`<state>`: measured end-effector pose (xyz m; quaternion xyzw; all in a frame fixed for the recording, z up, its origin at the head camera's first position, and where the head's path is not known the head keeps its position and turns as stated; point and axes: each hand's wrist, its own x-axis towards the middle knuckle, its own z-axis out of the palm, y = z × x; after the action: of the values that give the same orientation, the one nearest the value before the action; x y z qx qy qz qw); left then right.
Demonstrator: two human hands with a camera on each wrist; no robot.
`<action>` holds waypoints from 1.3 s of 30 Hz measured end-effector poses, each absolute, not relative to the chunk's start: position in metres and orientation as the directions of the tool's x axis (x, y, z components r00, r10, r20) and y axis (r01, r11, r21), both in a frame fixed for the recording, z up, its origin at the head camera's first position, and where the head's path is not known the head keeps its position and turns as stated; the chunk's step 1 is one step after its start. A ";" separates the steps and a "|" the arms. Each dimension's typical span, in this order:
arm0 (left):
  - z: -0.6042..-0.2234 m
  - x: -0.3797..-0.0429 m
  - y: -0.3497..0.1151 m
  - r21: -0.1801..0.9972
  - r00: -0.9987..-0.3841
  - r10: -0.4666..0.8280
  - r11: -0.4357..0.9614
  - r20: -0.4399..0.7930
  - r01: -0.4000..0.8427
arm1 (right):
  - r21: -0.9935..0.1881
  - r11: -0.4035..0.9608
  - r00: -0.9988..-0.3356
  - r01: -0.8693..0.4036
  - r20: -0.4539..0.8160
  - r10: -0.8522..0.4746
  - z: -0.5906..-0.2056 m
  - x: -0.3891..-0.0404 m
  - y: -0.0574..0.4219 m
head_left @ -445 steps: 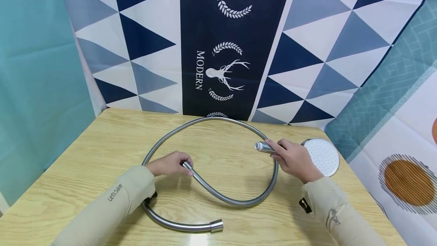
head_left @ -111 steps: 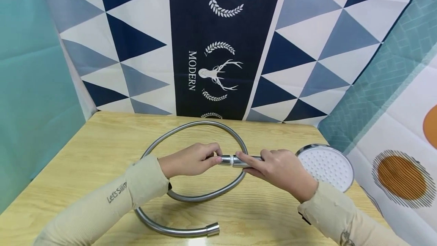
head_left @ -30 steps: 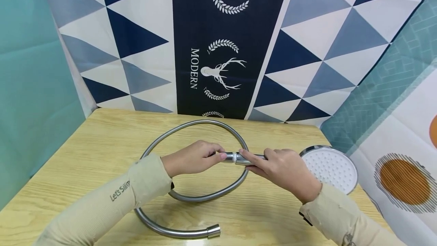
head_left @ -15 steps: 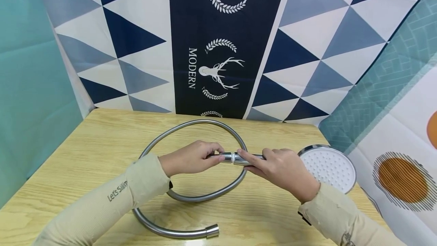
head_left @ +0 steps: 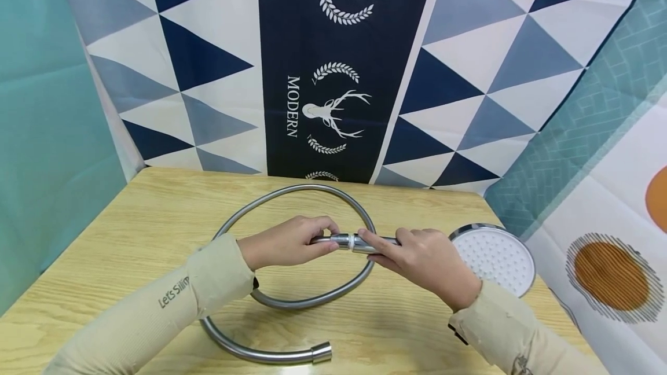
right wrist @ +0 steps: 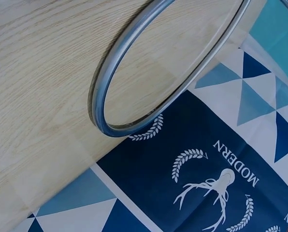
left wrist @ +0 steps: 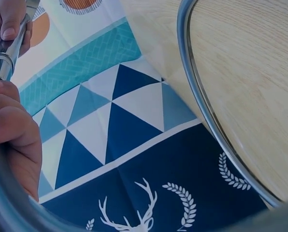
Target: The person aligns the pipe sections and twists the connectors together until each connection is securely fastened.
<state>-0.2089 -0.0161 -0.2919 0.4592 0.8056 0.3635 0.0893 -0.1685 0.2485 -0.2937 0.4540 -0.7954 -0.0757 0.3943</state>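
Center frame: your left grip (head_left: 292,242) pinches hose connector (head_left: 341,241); your right grip (head_left: 424,259) wrapped round handle (head_left: 362,245) of shower head (head_left: 492,256), white ring (head_left: 351,242) showing between. Risk: tilt either one, fit could go crooked; hose loop (head_left: 292,305), mid-frame over desk (head_left: 177,219), could twist back, work connector loose. Shower head, right of frame, may sag, pulling alignment off. Writing: "MODERN" sideways on backdrop (head_left: 292,107), upper center; left sleeve (head_left: 140,317) "Let's S…", rest unsure; right sleeve (head_left: 516,328) mark illegible.
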 end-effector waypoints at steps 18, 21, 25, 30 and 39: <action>-0.293 -0.209 -0.017 0.634 -0.531 0.818 0.294 0.220 0.715 | 0.479 0.566 -0.259 -0.671 0.564 -0.784 -0.296 -0.172 0.248; -0.292 -0.209 -0.017 0.656 -0.551 0.811 0.308 0.199 0.690 | 0.479 0.563 -0.256 -0.673 0.564 -0.785 -0.295 -0.173 0.248; -0.292 -0.208 -0.016 0.686 -0.583 0.796 0.335 0.161 0.646 | 0.484 0.563 -0.250 -0.670 0.567 -0.785 -0.295 -0.174 0.248; -0.293 -0.208 -0.015 0.680 -0.590 0.784 0.326 0.195 0.657 | 0.490 0.570 -0.249 -0.659 0.573 -0.781 -0.293 -0.173 0.248; -0.294 -0.207 -0.018 0.671 -0.597 0.772 0.326 0.216 0.665 | 0.484 0.572 -0.261 -0.662 0.566 -0.782 -0.293 -0.171 0.245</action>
<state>-0.2074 -0.0182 -0.2941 0.4430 0.8113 0.3748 0.0713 -0.1705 0.2452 -0.2932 0.4565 -0.7906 -0.0746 0.4013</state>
